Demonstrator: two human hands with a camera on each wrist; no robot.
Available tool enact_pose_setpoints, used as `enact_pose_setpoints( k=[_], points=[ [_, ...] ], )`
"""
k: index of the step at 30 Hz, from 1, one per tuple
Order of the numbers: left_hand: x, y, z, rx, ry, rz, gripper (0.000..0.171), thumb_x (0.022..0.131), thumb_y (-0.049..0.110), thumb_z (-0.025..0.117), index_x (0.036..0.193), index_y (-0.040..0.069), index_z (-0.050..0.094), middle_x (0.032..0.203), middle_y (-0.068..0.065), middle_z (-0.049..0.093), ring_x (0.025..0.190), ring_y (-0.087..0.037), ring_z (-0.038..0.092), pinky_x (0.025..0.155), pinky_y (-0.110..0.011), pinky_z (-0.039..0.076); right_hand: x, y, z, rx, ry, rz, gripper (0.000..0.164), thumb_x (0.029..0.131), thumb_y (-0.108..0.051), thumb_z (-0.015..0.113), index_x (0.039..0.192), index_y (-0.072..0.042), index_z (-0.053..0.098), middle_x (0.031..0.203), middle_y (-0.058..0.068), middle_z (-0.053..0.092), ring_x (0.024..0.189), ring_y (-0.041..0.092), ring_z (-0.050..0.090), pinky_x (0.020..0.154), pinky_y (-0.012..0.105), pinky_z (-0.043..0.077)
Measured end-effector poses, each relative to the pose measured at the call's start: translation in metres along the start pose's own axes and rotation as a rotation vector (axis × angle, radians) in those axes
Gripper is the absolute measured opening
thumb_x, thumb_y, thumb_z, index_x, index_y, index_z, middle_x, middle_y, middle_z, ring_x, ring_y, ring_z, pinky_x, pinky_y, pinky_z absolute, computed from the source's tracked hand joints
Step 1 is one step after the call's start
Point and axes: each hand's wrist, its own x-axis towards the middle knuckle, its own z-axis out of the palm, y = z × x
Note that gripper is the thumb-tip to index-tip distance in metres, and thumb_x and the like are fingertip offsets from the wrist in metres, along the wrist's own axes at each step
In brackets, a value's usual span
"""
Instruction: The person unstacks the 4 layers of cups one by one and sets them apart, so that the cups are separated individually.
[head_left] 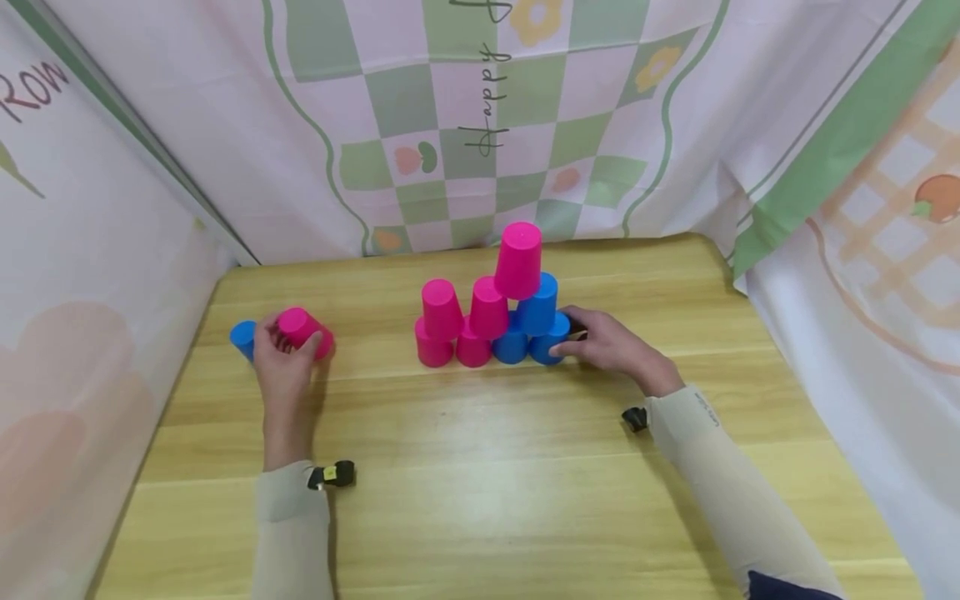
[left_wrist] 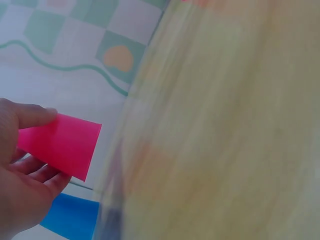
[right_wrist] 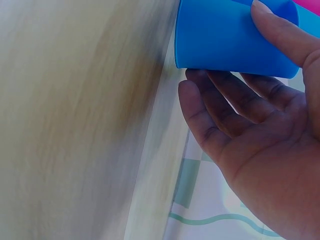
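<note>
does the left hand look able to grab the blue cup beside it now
Probably not: the left hand is already holding a pink cup, though the blue cup is close beside its fingers and nothing else seems to block it.

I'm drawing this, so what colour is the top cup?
The top cup is bright pink, clearest in the head view.

Green-checked curtain [head_left: 397, 100] with 2 yellow flowers [head_left: 658, 68] behind a wooden table [head_left: 480, 492]
</note>
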Motion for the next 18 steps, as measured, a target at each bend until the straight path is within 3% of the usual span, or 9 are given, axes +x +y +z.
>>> enact_pose_setpoints(
  k=[9, 18],
  points=[
    [0.005, -0.007, -0.001, 0.043, 0.008, -0.019, 0.059, 0.100, 0.009, 0.071, 0.151, 0.019, 0.042, 0.161, -0.007, 0.047, 0.150, -0.022, 0.044, 0.123, -0.039, 0.040, -0.001, 0.002, 0.001, 0.010, -0.002, 0.003, 0.054, 0.097, -0.037, 0.077, 0.141, -0.014, 0.057, 0.132, 0.010, 0.067, 0.117, 0.032, 0.063, 0.105, 0.056, 0.053],
    [0.012, -0.009, -0.002, -0.023, -0.001, -0.042, 0.060, 0.100, 0.009, 0.071, 0.151, 0.019, 0.041, 0.162, -0.007, 0.045, 0.151, -0.022, 0.042, 0.124, -0.038, 0.039, -0.002, 0.000, 0.001, 0.006, 0.004, 0.004, 0.052, 0.097, -0.037, 0.077, 0.139, -0.015, 0.057, 0.130, 0.010, 0.068, 0.115, 0.032, 0.063, 0.103, 0.054, 0.055]
  ],
)
